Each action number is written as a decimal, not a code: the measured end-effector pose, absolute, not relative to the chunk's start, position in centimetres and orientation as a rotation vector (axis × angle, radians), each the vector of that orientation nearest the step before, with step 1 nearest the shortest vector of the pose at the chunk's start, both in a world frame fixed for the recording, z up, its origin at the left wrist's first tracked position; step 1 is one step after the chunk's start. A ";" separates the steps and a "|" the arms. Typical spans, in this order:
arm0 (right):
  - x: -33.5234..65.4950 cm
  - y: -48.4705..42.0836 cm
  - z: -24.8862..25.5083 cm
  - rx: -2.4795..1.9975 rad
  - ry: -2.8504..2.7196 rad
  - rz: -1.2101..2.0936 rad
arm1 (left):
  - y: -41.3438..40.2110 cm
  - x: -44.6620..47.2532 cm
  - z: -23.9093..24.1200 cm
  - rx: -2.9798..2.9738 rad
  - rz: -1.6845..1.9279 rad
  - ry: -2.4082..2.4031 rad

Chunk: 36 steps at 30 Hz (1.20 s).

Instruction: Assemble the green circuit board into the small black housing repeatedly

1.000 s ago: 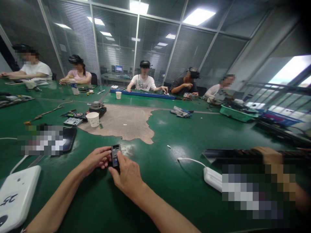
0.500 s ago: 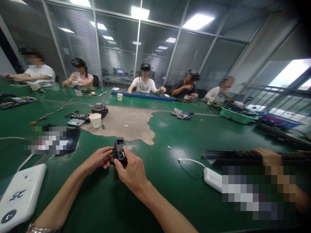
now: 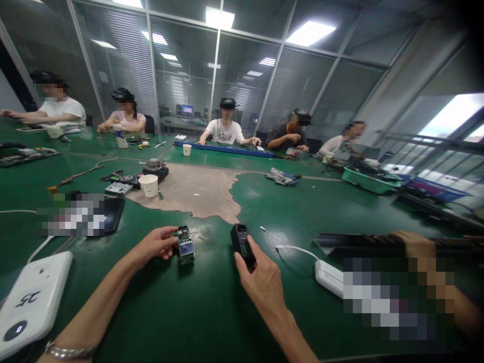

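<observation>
Between the fingers of my left hand (image 3: 161, 243) is a small green circuit board (image 3: 186, 247) with metal and blue-white parts on it. My left fingers grip its left edge, a little above the green table. My right hand (image 3: 262, 269) is closed on a black plastic housing (image 3: 240, 239), with the thumb on the near side and the fingers along the right. Slots show at the housing's far end. A gap of bare green surface separates the board and the housing.
A white power bank (image 3: 36, 302) lies at left, a paper cup (image 3: 148, 185) beyond my left hand. A white adapter (image 3: 328, 277) with a cable sits at right. Another person's hand (image 3: 414, 244) rests on a long black part. Gloves (image 3: 282, 176) and a green basket (image 3: 372, 180) lie farther off.
The black housing and the circuit board have come apart. My right hand has carried the housing to the right, while the board stays in my left hand near the same spot.
</observation>
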State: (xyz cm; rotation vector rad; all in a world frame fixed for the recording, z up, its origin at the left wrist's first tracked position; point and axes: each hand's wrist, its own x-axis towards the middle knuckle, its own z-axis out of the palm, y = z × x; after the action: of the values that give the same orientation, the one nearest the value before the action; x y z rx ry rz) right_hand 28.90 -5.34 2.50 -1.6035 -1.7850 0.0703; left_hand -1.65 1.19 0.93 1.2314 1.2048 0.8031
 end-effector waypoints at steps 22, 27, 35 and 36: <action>31.3 -7.3 1.1 -1.802 -1.835 0.179 | 1.2 -1.1 1.2 1.270 0.809 1.221; 29.2 -6.5 3.1 -1.606 -1.782 0.282 | 1.2 -1.1 1.1 1.281 0.828 1.197; 21.5 -4.1 5.6 -1.279 -1.820 0.472 | 1.1 -1.3 1.4 1.198 0.860 1.144; 20.7 -3.9 5.6 -1.262 -1.842 0.470 | 1.0 -1.3 1.4 1.190 0.862 1.129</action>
State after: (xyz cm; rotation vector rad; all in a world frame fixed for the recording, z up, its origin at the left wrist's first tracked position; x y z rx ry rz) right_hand 20.70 -3.88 5.60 -1.2618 -1.8416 0.4700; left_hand -1.31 1.04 1.35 1.1898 1.1289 0.8621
